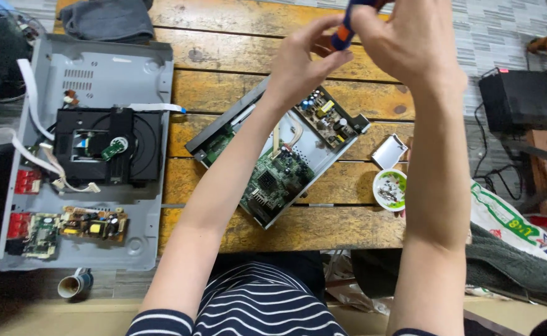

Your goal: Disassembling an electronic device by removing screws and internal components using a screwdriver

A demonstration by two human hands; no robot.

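Both my hands are raised above a worn wooden table [236, 68]. My right hand [410, 43] is closed around an orange and blue screwdriver handle [344, 34]. My left hand [304, 59] pinches the lower end of that same handle with its fingertips. Below my arms lies an opened grey electronics box [286, 155], tilted diagonally, showing a green circuit board and a small power board.
At the left sits a larger opened grey chassis [86, 155] with a black disc drive, white ribbon cables and small boards. A small round dish [390, 188] of screws and a small metal plate [390, 151] rest at the table's right. A black box [519, 99] stands on the floor.
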